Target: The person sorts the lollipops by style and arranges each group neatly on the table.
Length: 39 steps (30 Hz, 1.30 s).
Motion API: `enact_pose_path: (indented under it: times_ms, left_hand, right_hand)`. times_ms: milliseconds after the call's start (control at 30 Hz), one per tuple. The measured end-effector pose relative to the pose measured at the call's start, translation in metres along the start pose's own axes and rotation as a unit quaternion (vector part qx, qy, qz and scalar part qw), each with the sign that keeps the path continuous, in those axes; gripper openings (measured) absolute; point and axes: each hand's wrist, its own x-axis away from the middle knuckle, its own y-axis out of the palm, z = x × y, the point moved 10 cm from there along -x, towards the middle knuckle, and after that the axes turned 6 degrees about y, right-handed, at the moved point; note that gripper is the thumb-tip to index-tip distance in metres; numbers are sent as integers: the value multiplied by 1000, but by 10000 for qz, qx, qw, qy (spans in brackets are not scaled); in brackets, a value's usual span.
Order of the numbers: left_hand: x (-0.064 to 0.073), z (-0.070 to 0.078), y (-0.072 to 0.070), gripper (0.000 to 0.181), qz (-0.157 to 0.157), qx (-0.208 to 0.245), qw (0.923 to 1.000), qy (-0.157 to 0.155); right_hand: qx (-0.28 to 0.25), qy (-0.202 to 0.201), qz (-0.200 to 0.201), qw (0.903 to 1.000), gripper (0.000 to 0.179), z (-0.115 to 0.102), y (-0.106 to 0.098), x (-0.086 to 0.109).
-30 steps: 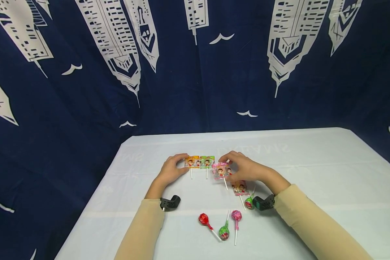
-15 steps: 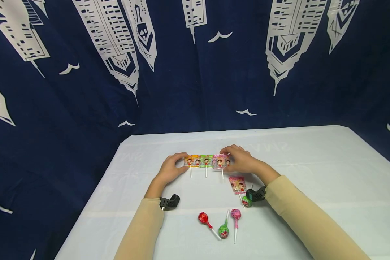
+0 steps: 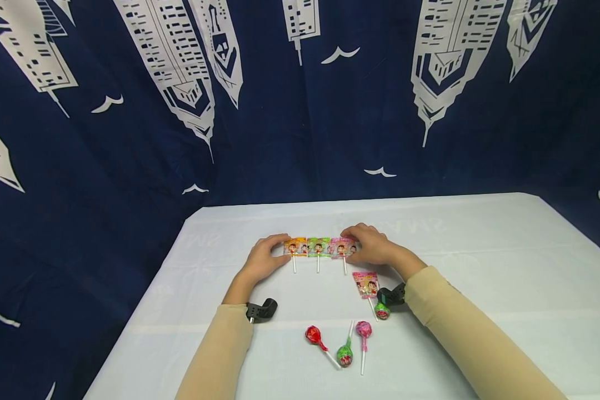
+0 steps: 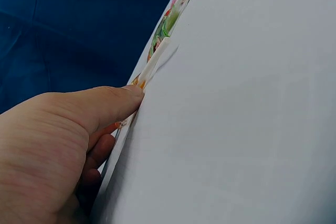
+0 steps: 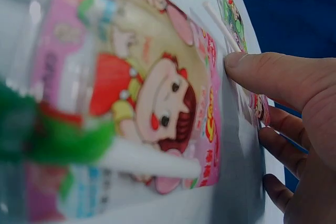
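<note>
In the head view, three flat wrapped lollipops lie side by side in a row, sticks toward me. My left hand (image 3: 265, 259) pinches the outer edge of the orange-wrapped lollipop (image 3: 298, 247) between thumb and fingers. At the other end, my right hand (image 3: 377, 248) holds the pink-wrapped lollipop (image 3: 338, 248) by its right side. Between them sits the green-wrapped lollipop (image 3: 319, 247), touched by neither hand. Below my right hand lies another flat lollipop in a red-pink wrapper (image 3: 365, 284), large and close in the right wrist view.
A round green lollipop (image 3: 382, 311) lies by the right wrist camera (image 3: 392, 295), partly hidden. Nearer me on the white table (image 3: 505, 278) are a red round lollipop (image 3: 313, 335), another green one (image 3: 345, 356) and a pink one (image 3: 364, 329). A dark blue printed cloth (image 3: 300, 155) hangs behind.
My right hand has moved the pink-wrapped lollipop up and left, from tilted below the row to level beside the green-wrapped one. My left hand has stayed on the orange-wrapped lollipop.
</note>
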Motion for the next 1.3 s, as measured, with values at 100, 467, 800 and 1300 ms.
enact_pose_path:
  times_ms: [100,467,800,1300]
  left_hand:
    - [0,-1,0,52,-5,-16,10000,-2]
    - [1,-2,-1,52,22,9,10000,-30]
    - [-1,-3,2,52,22,-3,10000,46]
    - [-1,-3,1,53,18,36,10000,19]
  right_hand:
    - [38,-4,-10,10000,66,1,1,-1]
    - [36,-71,-95,9999,65,-1,2,-1]
    - [23,-81,-110,9999,65,1,2,2]
    - [-461,-424,-145,9979,66,-4,0,17]
